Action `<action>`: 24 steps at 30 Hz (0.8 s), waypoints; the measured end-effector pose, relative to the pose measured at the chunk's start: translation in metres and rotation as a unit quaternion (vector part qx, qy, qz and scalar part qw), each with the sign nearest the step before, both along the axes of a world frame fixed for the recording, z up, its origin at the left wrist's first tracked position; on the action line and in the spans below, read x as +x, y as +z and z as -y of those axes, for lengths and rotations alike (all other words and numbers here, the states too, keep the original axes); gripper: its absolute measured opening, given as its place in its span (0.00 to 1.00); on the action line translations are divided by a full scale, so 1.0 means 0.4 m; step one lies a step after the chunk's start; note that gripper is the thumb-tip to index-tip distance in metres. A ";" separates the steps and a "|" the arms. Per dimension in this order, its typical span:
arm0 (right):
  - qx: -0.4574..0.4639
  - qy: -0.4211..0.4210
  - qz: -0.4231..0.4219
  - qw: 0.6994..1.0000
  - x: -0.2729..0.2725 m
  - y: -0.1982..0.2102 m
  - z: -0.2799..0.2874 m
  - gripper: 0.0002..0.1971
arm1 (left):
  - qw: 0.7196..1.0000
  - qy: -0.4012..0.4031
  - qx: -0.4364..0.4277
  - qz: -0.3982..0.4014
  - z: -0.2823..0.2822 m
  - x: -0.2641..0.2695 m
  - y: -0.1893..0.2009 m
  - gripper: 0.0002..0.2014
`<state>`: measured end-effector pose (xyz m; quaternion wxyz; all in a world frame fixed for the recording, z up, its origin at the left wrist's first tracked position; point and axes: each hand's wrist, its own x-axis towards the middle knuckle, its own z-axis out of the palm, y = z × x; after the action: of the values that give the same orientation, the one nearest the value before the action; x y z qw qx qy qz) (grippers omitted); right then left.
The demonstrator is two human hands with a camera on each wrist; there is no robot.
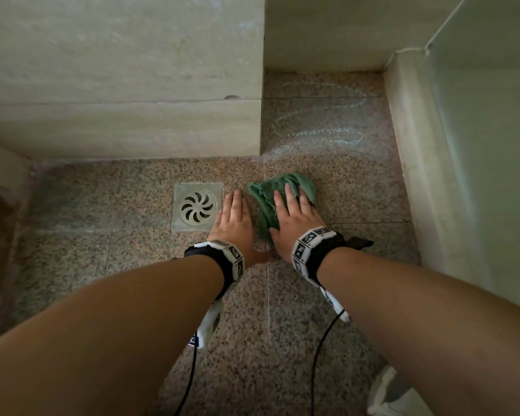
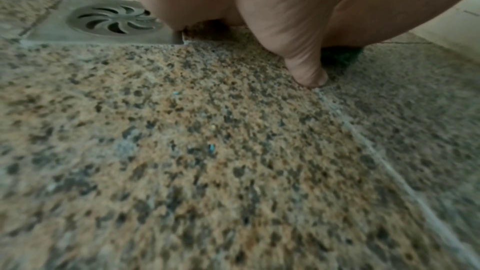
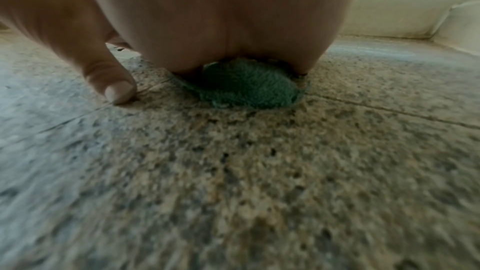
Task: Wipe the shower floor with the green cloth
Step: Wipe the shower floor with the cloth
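Observation:
The green cloth (image 1: pixel 266 202) lies crumpled on the speckled granite shower floor (image 1: pixel 132 235), just right of the drain. My right hand (image 1: pixel 291 217) presses flat on the cloth with straight fingers; a green fold (image 3: pixel 249 87) shows under the palm, and the thumb tip touches bare floor (image 3: pixel 259 171). My left hand (image 1: pixel 234 219) rests flat on the floor between the drain and the cloth, its thumb (image 2: pixel 306 65) down on the tile (image 2: pixel 182 130). Whitish looping streaks (image 1: pixel 318 127) mark the floor farther back.
A square metal drain (image 1: pixel 197 207) sits left of my left hand. A stone step or wall (image 1: pixel 120 85) rises behind it. A pale wall and curb (image 1: pixel 418 175) bound the right side. Black cables (image 1: pixel 318 355) trail from my wrists. A white object (image 1: pixel 388 394) sits at bottom right.

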<state>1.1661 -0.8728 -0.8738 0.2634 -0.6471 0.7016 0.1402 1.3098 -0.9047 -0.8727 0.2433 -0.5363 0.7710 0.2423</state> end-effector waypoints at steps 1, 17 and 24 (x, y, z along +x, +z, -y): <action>-0.001 0.000 0.000 1.000 0.000 0.000 0.000 0.40 | 1.000 0.000 0.001 0.002 0.001 0.000 0.001 0.71; 0.014 -0.005 0.000 1.000 0.001 0.006 0.004 0.40 | 1.000 -0.012 -0.002 -0.002 -0.003 0.007 0.008 0.70; 0.025 -0.030 -0.030 0.999 0.023 0.004 0.016 0.40 | 0.996 -0.074 0.030 0.025 0.033 0.024 0.030 0.46</action>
<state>1.1751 -0.8792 -0.8721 0.2628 -0.6142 0.7246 0.1691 1.3195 -0.9180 -0.8606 0.2957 -0.4760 0.7948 0.2328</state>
